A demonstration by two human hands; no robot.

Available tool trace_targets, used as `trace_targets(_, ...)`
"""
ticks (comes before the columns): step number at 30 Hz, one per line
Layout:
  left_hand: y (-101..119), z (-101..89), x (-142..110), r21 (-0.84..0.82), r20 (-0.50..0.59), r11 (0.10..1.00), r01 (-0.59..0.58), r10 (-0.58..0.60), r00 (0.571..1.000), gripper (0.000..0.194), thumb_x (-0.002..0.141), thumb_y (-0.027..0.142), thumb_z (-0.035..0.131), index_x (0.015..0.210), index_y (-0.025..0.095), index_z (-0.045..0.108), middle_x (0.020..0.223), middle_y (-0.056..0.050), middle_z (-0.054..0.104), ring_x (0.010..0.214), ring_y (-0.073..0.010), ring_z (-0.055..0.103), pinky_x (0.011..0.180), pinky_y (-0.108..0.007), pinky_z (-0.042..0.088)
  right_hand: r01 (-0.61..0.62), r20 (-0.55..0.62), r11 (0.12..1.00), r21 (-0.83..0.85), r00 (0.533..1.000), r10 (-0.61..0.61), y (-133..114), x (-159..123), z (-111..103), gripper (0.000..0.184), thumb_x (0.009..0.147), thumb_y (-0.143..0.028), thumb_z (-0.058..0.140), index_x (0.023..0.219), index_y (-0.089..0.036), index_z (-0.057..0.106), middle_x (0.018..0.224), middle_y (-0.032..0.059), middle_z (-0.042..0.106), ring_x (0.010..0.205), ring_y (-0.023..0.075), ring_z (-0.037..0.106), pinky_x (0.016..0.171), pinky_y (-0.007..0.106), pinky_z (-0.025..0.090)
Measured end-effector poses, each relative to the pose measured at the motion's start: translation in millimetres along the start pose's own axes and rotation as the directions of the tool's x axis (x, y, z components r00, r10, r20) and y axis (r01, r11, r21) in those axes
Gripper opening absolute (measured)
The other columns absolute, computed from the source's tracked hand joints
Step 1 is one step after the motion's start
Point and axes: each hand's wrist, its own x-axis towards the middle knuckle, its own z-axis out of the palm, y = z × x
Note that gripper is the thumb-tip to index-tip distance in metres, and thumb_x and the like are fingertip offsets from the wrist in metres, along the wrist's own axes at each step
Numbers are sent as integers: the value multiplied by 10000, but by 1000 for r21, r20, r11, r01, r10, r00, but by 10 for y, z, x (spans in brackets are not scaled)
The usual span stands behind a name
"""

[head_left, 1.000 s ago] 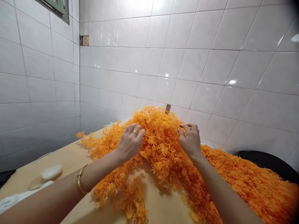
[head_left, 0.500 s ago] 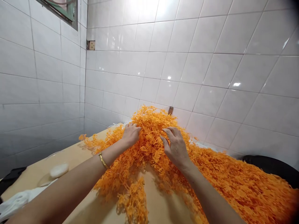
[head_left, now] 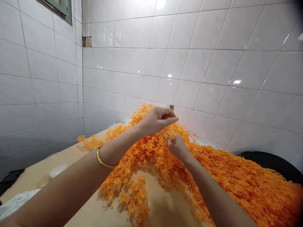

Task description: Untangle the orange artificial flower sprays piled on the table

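Observation:
Bushy orange plastic foliage (head_left: 151, 145) with thin stems and small spidery leaves is heaped in front of me. My right hand (head_left: 178, 147) is closed around some of its stems at the right of the heap. Just above and to the left, my left hand (head_left: 157, 119), with a gold bangle (head_left: 100, 159) on the wrist, reaches across the top of the heap. Its thumb and fingers are drawn together, and whatever lies between their tips is too small to make out. One loose orange sprig (head_left: 138, 198) hangs toward me over the tan surface (head_left: 161, 208).
A thick layer of orange foliage (head_left: 248, 183) spreads to the right, beside a round black container (head_left: 272, 162). At left lie a white cloth (head_left: 16, 203), a whitish round object (head_left: 58, 170) and something black (head_left: 10, 179). A tiled wall (head_left: 132, 60) stands behind.
My left hand has moved right and up across the heap, toward my right hand. The right hand has closed from spread fingers onto the stems. The view has shifted slightly.

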Motion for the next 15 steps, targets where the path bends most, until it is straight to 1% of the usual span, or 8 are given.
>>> trace_targets(2,-123,29,3,113,-147,993,15,2,989,281,809,273,346,799,125,584,707,-20,554,600,-72,470,560,-210,379,0,32,999,48,999,-2,103,-137,-78,180,741,-195,305,625,-173,440,526,-27,388,459,89,341,433,215,296)
trace_targets(3,-223,63,8,178,-141,984,18,8,990,279,809,263,348,841,135,593,784,-33,579,679,-89,502,631,-226,399,9,52,997,72,999,-12,148,-225,-121,165,740,-189,305,626,-178,425,530,-29,383,465,89,342,433,211,295)
trace_targets(4,-341,114,17,234,-91,972,16,6,996,276,804,259,360,907,152,593,878,-41,591,777,-107,520,714,-246,402,21,74,995,98,997,-29,183,-320,-163,148,738,-184,311,633,-181,416,547,-25,395,482,93,358,440,211,303)
trace_targets(6,-606,267,38,328,98,944,21,-56,994,313,792,307,397,1034,190,557,1088,-51,549,995,-149,477,862,-285,352,57,103,989,138,992,-71,208,-525,-232,108,733,-189,343,648,-187,410,609,-9,443,539,107,405,476,219,333)
trace_targets(8,-863,462,59,458,232,887,55,-180,956,418,766,410,425,1133,223,494,1269,-73,409,1157,-209,347,920,-337,306,73,117,987,145,989,-90,168,-744,-274,92,736,-199,364,650,-195,397,650,0,461,569,118,422,502,229,346)
trace_targets(9,-976,557,66,520,252,850,82,-244,937,454,763,445,416,1162,233,467,1318,-80,342,1208,-231,270,929,-360,295,63,120,989,132,990,-79,130,-859,-288,100,742,-197,359,645,-199,384,651,-1,458,565,119,418,502,232,343)
trace_targets(12,-1225,762,67,638,197,746,191,-397,896,529,771,496,363,1250,272,340,1357,-95,264,1252,-253,162,912,-437,298,21,146,999,48,989,-28,12,-1223,-337,111,739,-200,382,635,-208,346,641,-7,440,544,120,402,484,233,321)
trace_targets(15,-1353,815,36,701,147,677,225,-446,883,564,771,507,349,1283,285,263,1363,-113,241,1264,-264,100,894,-520,271,-2,128,1000,17,992,0,25,-1571,-470,86,722,-239,439,670,-211,376,681,8,462,574,132,430,495,240,340)
